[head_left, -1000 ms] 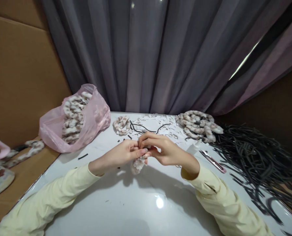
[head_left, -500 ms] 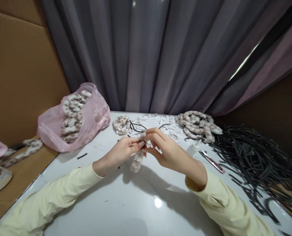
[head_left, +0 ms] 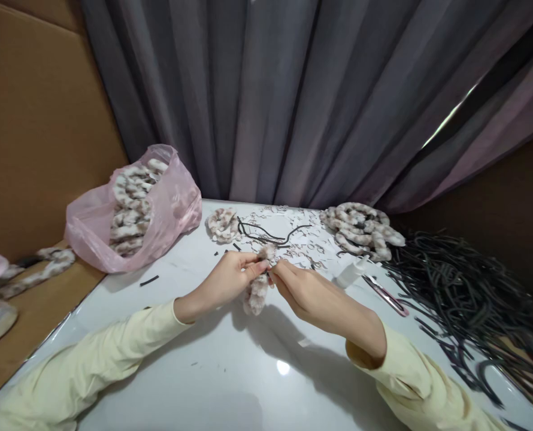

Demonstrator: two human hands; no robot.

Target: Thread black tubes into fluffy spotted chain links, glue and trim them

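Observation:
Over the middle of the white table, my left hand (head_left: pixel 230 275) and my right hand (head_left: pixel 300 293) meet with fingertips almost touching. Between them is a fluffy white-and-brown plush strip (head_left: pixel 256 294), one end hanging down and a tuft standing above the fingers. My left thumb and fingers pinch the strip. The right fingers are closed together at its other side, where the exact grip is hidden. Just behind lie long black cords (head_left: pixel 266 234). A small ring-shaped coil of the same plush (head_left: pixel 223 224) rests behind my left hand.
A pink plastic bag (head_left: pixel 181 197) full of plush pieces stands at the left. On the right are a plush pile (head_left: pixel 360 227), a small white bottle (head_left: pixel 351 272), a pink utility knife (head_left: pixel 387 297) and a heap of black cords (head_left: pixel 468 305). Paper scraps (head_left: pixel 300 248) litter the back.
My right hand has lowered and turned, its raised fingers now folded down by the plush strip. More of the strip's upper tuft shows. The view has shifted slightly.

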